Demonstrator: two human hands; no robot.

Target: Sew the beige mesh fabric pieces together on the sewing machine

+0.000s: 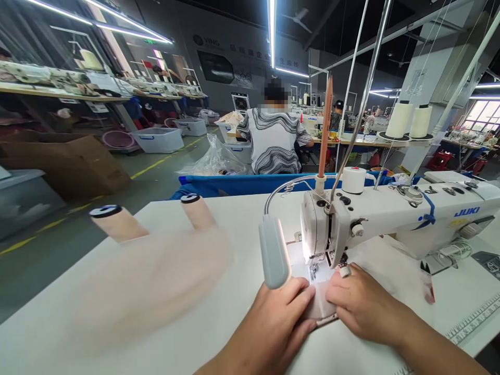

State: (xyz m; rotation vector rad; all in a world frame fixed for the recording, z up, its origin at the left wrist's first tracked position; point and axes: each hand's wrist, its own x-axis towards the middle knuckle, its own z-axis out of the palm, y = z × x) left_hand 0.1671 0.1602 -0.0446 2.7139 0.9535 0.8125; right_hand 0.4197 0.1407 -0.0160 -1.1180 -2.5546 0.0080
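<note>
So, left hand point(279, 312): laid on the left side of the cloth, fingers close together, thumb a bit apart and nearer the wearer. Can't tell if it's really pinching.
Right hand point(363, 302): curled up on the cloth's right side, fingers bunched together, tips partly hidden, so no idea how tight the grip is.
Cloth point(321, 302): pale thin piece between both hands, flat on the table point(219, 323), just on the wearer's side of the foot point(313, 271). Darker strip along its near edge.
Machine point(383, 208): white JUKI, head right over the work, with a small white spool point(353, 180) on top.
Lamp point(274, 252): grey, bendy neck, hanging just above the left hand.
Blurry stuff: big sheer heap point(156, 271) on the left, two peach cones point(119, 221) behind it.
Ruler point(474, 320): clear markings, right edge of the table.
Co-worker point(275, 138): wavy black-and-white shirt, back turned, beyond a blue sheet point(234, 185).
</note>
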